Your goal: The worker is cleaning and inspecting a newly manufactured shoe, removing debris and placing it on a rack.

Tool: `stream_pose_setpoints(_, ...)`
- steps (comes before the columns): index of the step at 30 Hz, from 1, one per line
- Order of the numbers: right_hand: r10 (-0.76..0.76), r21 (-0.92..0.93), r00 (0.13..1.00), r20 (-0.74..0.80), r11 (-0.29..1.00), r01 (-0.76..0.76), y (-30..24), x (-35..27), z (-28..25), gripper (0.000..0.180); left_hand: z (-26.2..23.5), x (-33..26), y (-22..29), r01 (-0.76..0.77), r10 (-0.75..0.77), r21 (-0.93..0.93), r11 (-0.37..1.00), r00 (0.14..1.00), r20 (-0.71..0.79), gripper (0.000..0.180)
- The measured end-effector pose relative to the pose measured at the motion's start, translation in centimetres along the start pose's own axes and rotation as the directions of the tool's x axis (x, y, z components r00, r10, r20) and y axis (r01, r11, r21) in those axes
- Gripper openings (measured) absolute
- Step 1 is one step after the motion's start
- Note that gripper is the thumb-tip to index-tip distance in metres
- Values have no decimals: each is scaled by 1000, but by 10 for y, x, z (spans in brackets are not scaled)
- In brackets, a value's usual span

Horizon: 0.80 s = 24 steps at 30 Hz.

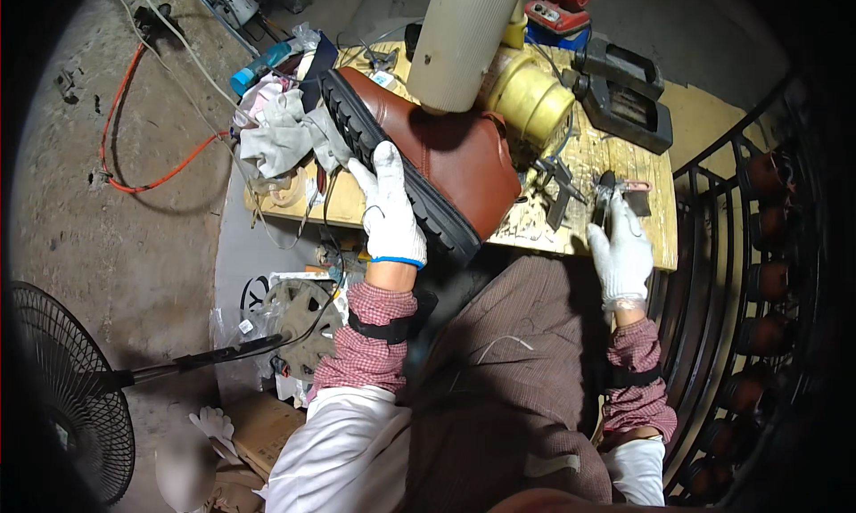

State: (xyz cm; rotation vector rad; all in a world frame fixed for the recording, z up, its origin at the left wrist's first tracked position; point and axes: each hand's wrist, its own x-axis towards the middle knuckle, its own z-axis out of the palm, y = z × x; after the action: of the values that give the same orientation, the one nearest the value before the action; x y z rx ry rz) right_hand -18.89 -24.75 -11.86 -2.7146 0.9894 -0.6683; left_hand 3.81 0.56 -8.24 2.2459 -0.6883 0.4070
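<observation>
The left hand (pixel 389 212), in a white glove, is raised with the forearm coming up from below; its fingers are pressed flat on the black sole of a brown leather shoe (pixel 437 152), which is held tilted over the near edge of the wooden workbench (pixel 655 237). A pale cylinder (pixel 464 41) is met by the top of the shoe. To the right of the shoe, the right hand (pixel 620 250) is closed around a small dark tool (pixel 606 196) on the workbench.
</observation>
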Motion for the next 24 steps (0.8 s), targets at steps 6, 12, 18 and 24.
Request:
stream_pose_setpoints(6, 26, -225, 992, 123, 974, 2, 6, 9, 38, 91, -21, -12, 20, 567, -542, -751, 337, 770, 338, 75)
stream_pose_setpoints(12, 94, -364, 972, 213, 931, -11, 27, 26, 48, 77, -34, -102, -6, 728, -290, -661, -183, 602, 744, 101)
stream_pose_setpoints(18, 103, 309, 973, -208, 950, -34, 35, -5, 4, 57, -13, -79, -12, 774, -112, -587, -238, 579, 808, 108)
stream_pose_setpoints(24, 423, 756, 746, 514, 187, -627, -5, -79, -67, 53, -26, -87, -14, 775, 18, -541, -325, 578, 816, 114)
